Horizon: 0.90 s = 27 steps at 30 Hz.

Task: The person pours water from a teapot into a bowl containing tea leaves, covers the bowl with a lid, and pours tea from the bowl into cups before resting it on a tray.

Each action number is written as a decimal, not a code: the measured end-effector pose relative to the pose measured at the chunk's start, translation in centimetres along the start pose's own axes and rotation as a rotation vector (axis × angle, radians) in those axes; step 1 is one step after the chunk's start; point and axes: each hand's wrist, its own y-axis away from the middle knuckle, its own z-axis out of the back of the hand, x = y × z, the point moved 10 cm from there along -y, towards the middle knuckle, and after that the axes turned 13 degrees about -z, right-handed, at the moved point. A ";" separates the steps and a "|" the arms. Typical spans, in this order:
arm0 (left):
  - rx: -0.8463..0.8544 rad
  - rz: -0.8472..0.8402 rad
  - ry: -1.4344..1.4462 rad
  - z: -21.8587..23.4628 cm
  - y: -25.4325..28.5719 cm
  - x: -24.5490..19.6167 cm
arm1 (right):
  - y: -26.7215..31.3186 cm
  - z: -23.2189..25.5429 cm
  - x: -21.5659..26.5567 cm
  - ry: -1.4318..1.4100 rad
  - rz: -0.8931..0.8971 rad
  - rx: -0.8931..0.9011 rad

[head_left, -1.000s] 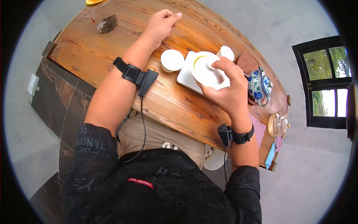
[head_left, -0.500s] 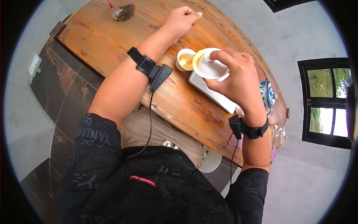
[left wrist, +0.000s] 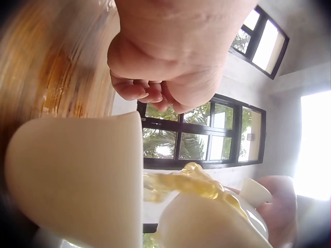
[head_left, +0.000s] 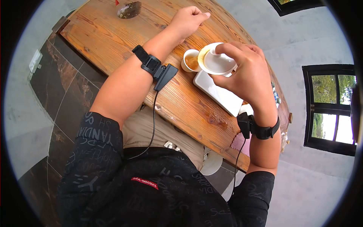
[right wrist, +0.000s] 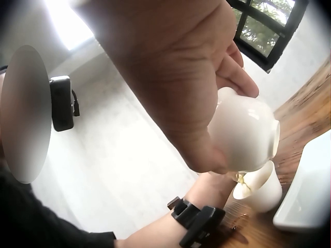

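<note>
My right hand [head_left: 247,70] grips a white gaiwan [right wrist: 245,132] by its rim, with a finger at the knob of the lid [head_left: 221,65]. The gaiwan is tipped toward the left. A stream of yellow tea [left wrist: 189,182] runs from under the lid into a white cup [head_left: 186,64], which stands upright on the table. Some tea shows inside this cup. My left hand [head_left: 189,20] is beyond the cup, with loosely curled fingers [left wrist: 129,89] and nothing in them.
Below the gaiwan lies a white rectangular tray [head_left: 219,94] on the wooden table [head_left: 181,104]. A clear container with dark contents [head_left: 129,10] stands at the far left. A pink cloth [head_left: 241,143] lies near the front edge. The blue-patterned teapot [head_left: 277,96] is mostly hidden behind my right forearm.
My right hand has lifted the gaiwan off the tray, moved it to the cup and tipped it. Tea now flows into the cup. The left hand keeps its pose while the head view has shifted.
</note>
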 end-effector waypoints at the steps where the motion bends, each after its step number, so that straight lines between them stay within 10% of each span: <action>1: 0.001 -0.004 0.001 0.0 0.0 0.0 | 0.1 0.1 -0.1 -0.038 0.002 -0.025; 21: 0.002 -0.033 0.004 -0.3 -0.1 -0.3 | 4.9 -1.4 -13.2 -1.052 -0.490 -0.343; 27: 0.003 -0.045 0.008 -0.3 -0.1 -0.2 | 5.8 0.6 -17.9 -0.284 -0.627 -0.261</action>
